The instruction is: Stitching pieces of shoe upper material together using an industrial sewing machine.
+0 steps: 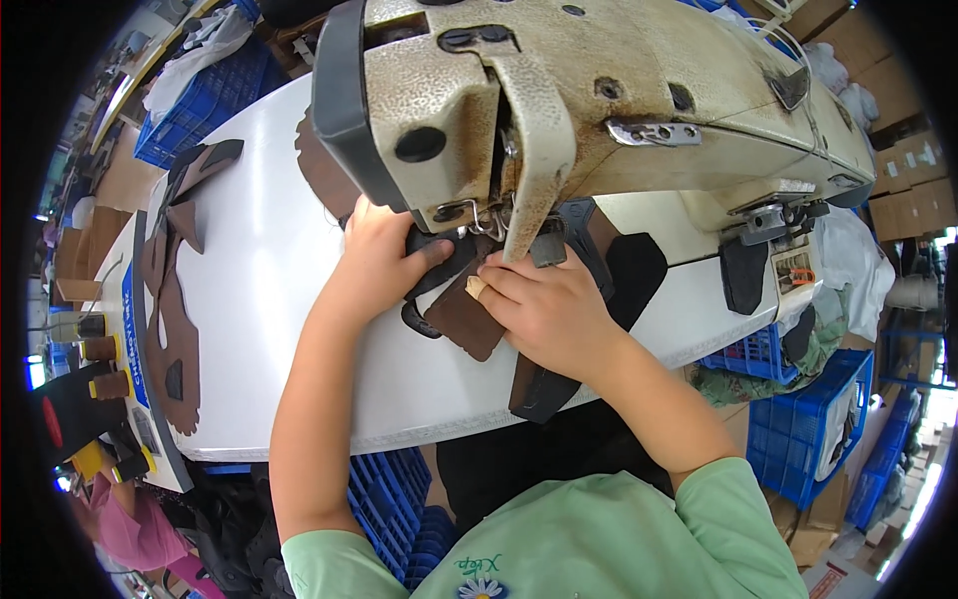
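Note:
Under the head of a beige industrial sewing machine [449, 120], both hands hold a brown and black leather piece [469, 317] close to the presser foot [487, 222]. My left hand [377, 250] grips its black part, thumb on top; some of its fingers are hidden behind the machine head. My right hand [544, 304] has its fingers bent and pressed on the brown part, with a tan wrap on one finger. Beside and beneath my right hand lie more dark leather pieces [637, 278]. The needle's tip cannot be made out.
Brown leather cut pieces [178, 329] lie along the left of the white table [254, 250]. Thread spools [110, 384] stand at the far left, near a person in pink [145, 529]. Blue crates [808, 429] stand at the right, another blue crate [384, 499] below the table.

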Demonstrator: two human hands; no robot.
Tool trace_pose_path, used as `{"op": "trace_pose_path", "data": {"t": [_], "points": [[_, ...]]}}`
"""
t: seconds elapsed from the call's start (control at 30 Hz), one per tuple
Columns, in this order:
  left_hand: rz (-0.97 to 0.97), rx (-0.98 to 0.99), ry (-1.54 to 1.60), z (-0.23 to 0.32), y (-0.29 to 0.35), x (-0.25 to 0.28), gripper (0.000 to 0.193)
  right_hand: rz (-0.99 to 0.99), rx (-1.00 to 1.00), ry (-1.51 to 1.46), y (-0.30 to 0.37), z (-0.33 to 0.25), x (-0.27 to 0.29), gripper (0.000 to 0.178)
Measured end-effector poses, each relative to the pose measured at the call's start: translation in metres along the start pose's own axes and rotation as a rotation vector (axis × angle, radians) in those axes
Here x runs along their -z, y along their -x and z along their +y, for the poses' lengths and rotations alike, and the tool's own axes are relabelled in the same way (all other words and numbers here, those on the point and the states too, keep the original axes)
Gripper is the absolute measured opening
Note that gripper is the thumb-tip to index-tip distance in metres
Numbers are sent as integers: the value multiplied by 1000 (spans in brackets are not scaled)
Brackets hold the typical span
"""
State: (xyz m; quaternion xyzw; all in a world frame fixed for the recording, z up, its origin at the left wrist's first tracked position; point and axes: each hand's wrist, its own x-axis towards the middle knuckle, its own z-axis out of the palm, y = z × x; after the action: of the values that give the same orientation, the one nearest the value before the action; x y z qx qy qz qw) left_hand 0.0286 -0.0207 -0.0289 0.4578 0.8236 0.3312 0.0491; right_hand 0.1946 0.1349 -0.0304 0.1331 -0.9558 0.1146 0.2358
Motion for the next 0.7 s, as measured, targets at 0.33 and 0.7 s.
{"op": "trace_pose_path", "data": {"t": [0.33,0.7], "points": [[27,-31,-58,1,1,-2,31,-66,-148,2,-1,-14,12,34],[-64,63,67,-7,-4,1,37,-39,-247,36,1,-28,3,32]]}}
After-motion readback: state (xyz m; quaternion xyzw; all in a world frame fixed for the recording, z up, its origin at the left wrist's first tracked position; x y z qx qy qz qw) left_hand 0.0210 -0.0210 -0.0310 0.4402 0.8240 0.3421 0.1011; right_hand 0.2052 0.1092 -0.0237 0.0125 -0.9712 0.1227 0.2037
